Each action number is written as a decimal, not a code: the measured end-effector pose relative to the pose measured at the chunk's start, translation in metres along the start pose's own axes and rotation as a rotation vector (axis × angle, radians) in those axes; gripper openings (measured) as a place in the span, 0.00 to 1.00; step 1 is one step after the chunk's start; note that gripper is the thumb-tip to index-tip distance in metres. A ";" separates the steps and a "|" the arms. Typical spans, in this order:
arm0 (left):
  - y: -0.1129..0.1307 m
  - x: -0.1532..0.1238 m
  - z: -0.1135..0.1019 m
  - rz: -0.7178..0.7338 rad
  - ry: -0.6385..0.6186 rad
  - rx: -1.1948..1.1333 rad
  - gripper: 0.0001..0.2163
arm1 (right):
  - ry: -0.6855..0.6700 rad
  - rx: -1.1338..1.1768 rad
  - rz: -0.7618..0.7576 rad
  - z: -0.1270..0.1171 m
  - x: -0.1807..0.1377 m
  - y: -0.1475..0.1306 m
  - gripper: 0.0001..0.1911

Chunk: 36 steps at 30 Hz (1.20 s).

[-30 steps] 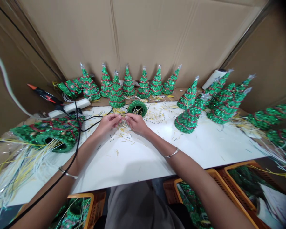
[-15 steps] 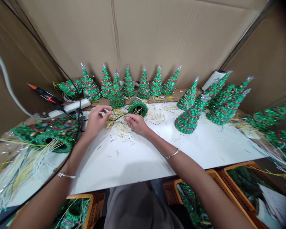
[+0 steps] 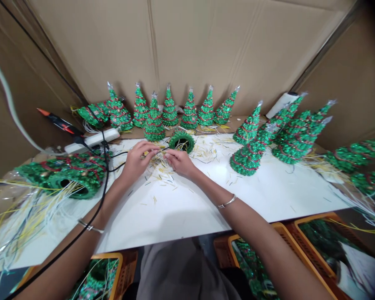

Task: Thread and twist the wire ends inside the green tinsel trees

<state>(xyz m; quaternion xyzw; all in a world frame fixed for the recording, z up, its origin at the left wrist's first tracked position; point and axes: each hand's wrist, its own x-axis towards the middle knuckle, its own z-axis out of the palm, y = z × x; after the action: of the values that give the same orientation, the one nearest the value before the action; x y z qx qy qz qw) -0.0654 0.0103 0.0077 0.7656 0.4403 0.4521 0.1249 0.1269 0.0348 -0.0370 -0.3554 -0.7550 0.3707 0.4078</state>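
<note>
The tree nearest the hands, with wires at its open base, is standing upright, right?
Not upright: the head view shows the tree lying on its side, open base facing the person. It's by the left hand and right hand, with wires at that base.

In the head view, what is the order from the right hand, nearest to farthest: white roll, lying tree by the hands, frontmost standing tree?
1. Lying tree, just beyond the right hand.
2. Frontmost standing tree, to the right.
3. White roll, back right.

I see green glittery tree (image 3: 181, 134) on its side, mid-scene, hollow round base facing near; thin wires (image 3: 163, 148) loose, running left from opening.
</note>
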 end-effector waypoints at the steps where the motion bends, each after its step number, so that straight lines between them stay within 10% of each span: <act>1: -0.001 0.000 0.000 -0.026 0.003 -0.016 0.10 | -0.003 -0.006 -0.008 0.000 0.000 0.000 0.16; 20: -0.007 0.004 0.001 -0.431 -0.084 -0.243 0.20 | -0.079 -0.152 -0.204 -0.006 0.000 -0.003 0.15; 36: -0.008 -0.001 0.006 -0.287 -0.122 -0.072 0.17 | -0.059 -0.140 -0.217 -0.005 0.001 0.002 0.14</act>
<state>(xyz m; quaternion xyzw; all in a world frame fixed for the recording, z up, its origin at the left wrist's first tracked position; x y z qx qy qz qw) -0.0649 0.0151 -0.0009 0.7159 0.5202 0.3979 0.2420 0.1319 0.0379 -0.0365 -0.2882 -0.8247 0.2811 0.3972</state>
